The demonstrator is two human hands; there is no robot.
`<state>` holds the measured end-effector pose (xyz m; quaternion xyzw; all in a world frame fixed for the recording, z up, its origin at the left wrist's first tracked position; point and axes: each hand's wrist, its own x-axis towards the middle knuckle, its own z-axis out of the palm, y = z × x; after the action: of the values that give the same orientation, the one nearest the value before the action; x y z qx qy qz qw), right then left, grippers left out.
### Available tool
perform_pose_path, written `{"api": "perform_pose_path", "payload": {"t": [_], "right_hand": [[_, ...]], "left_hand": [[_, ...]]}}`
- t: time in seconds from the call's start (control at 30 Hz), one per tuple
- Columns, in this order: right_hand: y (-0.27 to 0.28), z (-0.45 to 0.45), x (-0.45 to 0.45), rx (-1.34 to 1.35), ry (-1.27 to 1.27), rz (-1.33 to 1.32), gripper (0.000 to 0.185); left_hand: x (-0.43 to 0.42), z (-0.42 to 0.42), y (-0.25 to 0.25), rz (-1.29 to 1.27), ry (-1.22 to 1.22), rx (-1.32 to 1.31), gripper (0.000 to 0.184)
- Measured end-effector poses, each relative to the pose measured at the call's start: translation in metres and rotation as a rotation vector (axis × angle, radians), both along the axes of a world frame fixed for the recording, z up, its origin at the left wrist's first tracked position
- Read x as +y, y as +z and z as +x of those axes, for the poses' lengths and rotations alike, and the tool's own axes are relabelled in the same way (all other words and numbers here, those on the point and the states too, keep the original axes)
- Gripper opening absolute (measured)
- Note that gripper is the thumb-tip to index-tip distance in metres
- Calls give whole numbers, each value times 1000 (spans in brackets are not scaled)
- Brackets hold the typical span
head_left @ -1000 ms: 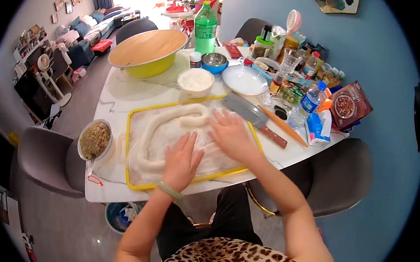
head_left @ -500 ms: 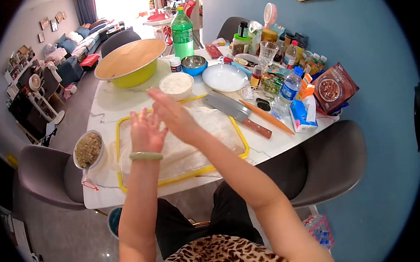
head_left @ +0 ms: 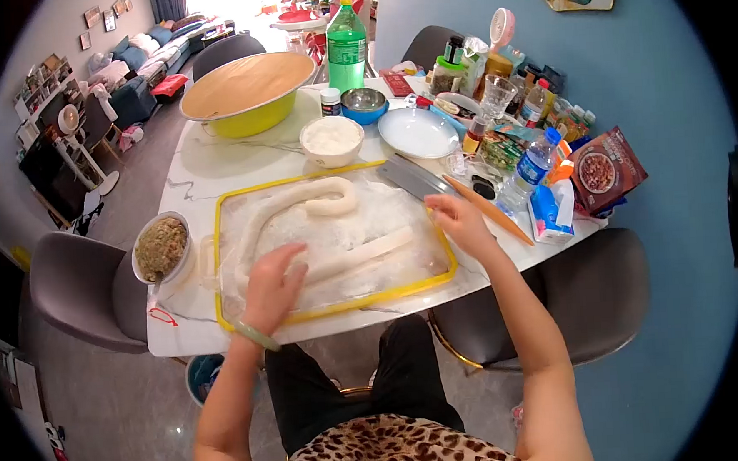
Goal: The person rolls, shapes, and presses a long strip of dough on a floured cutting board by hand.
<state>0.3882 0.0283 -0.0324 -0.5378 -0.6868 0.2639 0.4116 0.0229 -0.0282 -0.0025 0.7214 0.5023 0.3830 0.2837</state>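
Observation:
A long white rope of dough [head_left: 256, 228] curves in a hook across the yellow-rimmed board [head_left: 450, 255], which is dusted with flour. My left hand [head_left: 273, 287], a pale green bangle at its wrist, is over the board's front left with thumb and fingers apart and nothing in them. It covers part of the dough's bend. At the board's right edge, my right hand [head_left: 463, 225] is curled over the handle of a cleaver [head_left: 412, 176]. The blade points away to the back left, and the hand hides most of the handle. Beside the cleaver lies a tapered wooden rolling pin [head_left: 497, 214].
A bowl of filling [head_left: 161, 250] stands left of the board. Behind it are a bowl of flour [head_left: 332, 141], a white plate [head_left: 419, 133], a large yellow-green basin [head_left: 250, 111] and a green bottle [head_left: 346, 48]. Tissues [head_left: 552, 214], a water bottle [head_left: 528, 168] and jars crowd the right.
My hands were together above the board and have parted. The left came down toward the front left, and the right moved across to the cleaver handle. The dough rope now shows.

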Motion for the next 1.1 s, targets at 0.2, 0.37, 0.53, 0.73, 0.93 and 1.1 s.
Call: {"api": "perform_pose_path", "payload": {"t": [0.2, 0.37, 0.53, 0.73, 0.93, 1.1], "right_hand": [[19, -48, -19, -520, 340, 321, 42], [26, -63, 6, -659, 546, 236, 38], [50, -62, 35, -803, 615, 296, 25], [40, -40, 73, -823, 400, 411, 22], [84, -70, 98, -542, 269, 453, 22], [99, -115, 200, -510, 274, 222, 30]], "left_hand": [[-21, 2, -3, 378, 31, 499, 35], [-4, -31, -3, 241, -129, 511, 34], [49, -56, 16, -20, -319, 510, 28], [75, -43, 18, -117, -149, 320, 26], [23, -38, 13, 133, -86, 563, 40], [-8, -44, 12, 237, 40, 414, 54]]}}
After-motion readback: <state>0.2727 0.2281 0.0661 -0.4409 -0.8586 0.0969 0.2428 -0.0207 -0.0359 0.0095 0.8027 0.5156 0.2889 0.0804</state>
